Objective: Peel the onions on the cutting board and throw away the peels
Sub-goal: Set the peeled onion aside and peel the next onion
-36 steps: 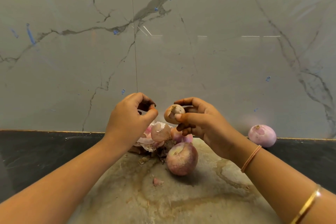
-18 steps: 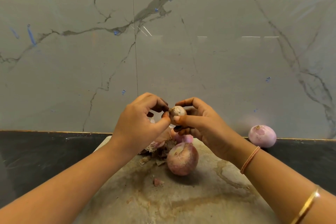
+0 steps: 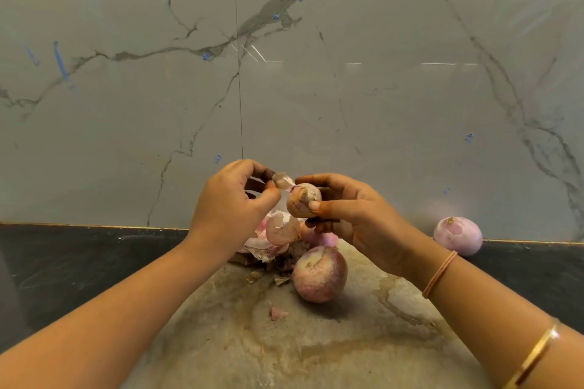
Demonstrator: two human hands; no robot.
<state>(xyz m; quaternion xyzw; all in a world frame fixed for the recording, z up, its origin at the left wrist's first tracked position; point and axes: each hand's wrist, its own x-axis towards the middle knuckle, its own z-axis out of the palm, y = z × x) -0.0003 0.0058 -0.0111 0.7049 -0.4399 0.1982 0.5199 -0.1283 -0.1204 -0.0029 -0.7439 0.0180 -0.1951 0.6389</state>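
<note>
two hands peel a small onion [image 3: 301, 200] above the cutting board [image 3: 316, 350], facing a veined marble wall [image 3: 379, 104]
a dark worktop [image 3: 79, 262] runs along the foot of the wall and carries the pale, stained board. over the board's far end the right hand [image 3: 357, 218] grips the small onion between thumb and curled fingers, while the left hand [image 3: 227, 215] pinches a flake of peel [image 3: 282, 181] that meets the onion's top (thumb pressed against forefinger). a larger onion [image 3: 319, 275] lies on the board just below the hands. a pale purple onion [image 3: 458, 235] sits on the worktop to the right, against the wall and well apart. a heap of loose peels [image 3: 271, 237] lies under the left hand, and one small scrap [image 3: 278, 313] lies nearer the camera.
</note>
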